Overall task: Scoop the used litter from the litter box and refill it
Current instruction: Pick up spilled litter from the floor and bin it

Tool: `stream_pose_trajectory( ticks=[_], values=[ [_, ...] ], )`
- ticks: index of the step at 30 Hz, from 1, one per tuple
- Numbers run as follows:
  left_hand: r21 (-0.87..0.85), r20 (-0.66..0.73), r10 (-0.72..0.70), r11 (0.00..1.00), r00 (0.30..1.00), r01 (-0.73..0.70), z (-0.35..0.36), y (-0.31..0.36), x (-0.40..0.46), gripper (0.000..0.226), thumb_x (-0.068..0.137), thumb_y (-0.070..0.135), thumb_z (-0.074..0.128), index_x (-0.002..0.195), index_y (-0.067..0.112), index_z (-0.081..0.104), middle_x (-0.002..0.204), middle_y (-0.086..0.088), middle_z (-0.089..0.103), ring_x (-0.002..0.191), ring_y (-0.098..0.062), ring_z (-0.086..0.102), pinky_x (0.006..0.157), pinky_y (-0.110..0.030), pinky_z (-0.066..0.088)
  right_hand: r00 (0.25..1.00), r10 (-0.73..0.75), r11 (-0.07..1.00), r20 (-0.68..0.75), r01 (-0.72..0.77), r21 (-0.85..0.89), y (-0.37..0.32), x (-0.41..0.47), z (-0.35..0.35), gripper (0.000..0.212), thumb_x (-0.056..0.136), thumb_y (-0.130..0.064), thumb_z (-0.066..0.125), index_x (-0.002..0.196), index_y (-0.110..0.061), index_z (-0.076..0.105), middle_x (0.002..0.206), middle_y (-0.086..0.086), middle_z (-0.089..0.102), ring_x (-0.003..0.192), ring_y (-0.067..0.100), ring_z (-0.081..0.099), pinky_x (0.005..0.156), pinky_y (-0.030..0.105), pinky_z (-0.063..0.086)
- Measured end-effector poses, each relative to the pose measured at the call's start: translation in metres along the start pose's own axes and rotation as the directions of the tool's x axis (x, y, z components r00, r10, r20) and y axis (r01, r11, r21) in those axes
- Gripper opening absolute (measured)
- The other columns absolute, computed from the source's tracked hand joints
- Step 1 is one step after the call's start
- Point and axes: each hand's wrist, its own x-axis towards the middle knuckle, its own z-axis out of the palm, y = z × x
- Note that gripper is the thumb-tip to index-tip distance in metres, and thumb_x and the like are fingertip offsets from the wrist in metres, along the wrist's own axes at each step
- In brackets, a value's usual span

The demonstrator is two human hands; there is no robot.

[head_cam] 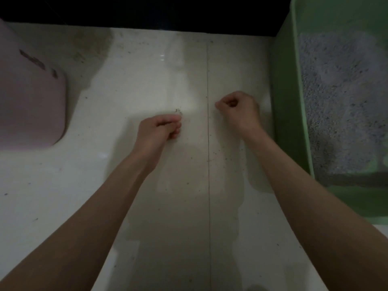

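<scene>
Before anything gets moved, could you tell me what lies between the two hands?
Head view: only bare floor tile, with a grout line between the left hand and right hand.

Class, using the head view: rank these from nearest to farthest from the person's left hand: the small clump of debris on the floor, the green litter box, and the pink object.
From the left hand:
1. Small clump of debris, just beyond the fingertips on the floor.
2. Pink object, far to the left.
3. Green litter box, to the right, past the right hand.

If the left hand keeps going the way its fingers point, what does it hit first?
Probably the small clump of debris on the floor tile, just beyond the left hand. Past that, bare tile; height above the floor is unclear.
</scene>
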Motion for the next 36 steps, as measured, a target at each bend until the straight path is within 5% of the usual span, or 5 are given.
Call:
stream_pose_trajectory(
  ticks=[9,15,27,32,36],
  values=[
    [0.623,0.171,0.279,0.712,0.945,-0.323,0.024,-0.021,-0.024,0.003,0.08,0.017,0.068,0.083,0.017,0.068,0.071,0.012,0.05,0.062,0.001,0.047,0.063,-0.002,0.032,0.993,-0.111,0.963,-0.042,0.097,-0.251,0.005,0.006,0.018,0.018,0.088,-0.018,0.06,0.094,-0.003,0.069,0.101,0.011,0.067,0.094,0.021,0.059,0.07,0.017,0.033],
    [0.689,0.342,0.363,0.53,0.867,-0.494,0.048,-0.035,-0.028,0.023,0.078,0.019,0.07,0.096,0.006,0.066,0.083,0.004,0.041,0.083,-0.012,0.042,0.072,-0.014,0.026,0.99,-0.033,0.998,-0.14,0.039,0.046,0.016,-0.008,0.005,0.016,0.09,-0.016,0.057,0.098,-0.005,0.066,0.09,-0.001,0.062,0.084,0.008,0.054,0.076,0.016,0.043],
    [0.74,0.439,0.352,0.38,0.827,-0.555,0.05,-0.039,-0.028,0.013,0.086,0.012,0.061,0.088,0.002,0.068,0.085,-0.012,0.053,0.092,-0.028,0.051,0.077,-0.027,0.035,0.991,-0.12,0.975,-0.056,0.107,-0.196,0.011,-0.003,0.017,0.016,0.088,-0.015,0.059,0.092,-0.002,0.069,0.097,0.011,0.067,0.086,0.017,0.059,0.074,0.022,0.043],
    [0.375,0.131,0.143,0.909,0.981,-0.183,0.041,-0.023,-0.03,0.011,0.086,0.013,0.061,0.075,0.011,0.063,0.07,0.003,0.058,0.061,-0.001,0.053,0.063,-0.009,0.039,0.979,0.194,0.801,0.067,-0.198,0.565,0.004,-0.036,-0.002,0.01,0.09,-0.006,0.057,0.081,-0.005,0.062,0.075,0.004,0.059,0.068,0.012,0.052,0.062,0.017,0.044],
    [0.089,0.108,-0.039,0.996,0.993,0.029,0.03,-0.017,-0.032,0.015,0.083,-0.002,0.061,0.074,0.01,0.063,0.072,-0.007,0.063,0.061,-0.007,0.059,0.061,-0.012,0.049,0.931,0.278,0.466,0.237,-0.346,0.815,0.021,-0.073,-0.013,0.017,0.091,0.007,0.044,0.085,-0.004,0.057,0.074,0.007,0.057,0.063,0.01,0.052,0.054,0.013,0.043]
  ],
)
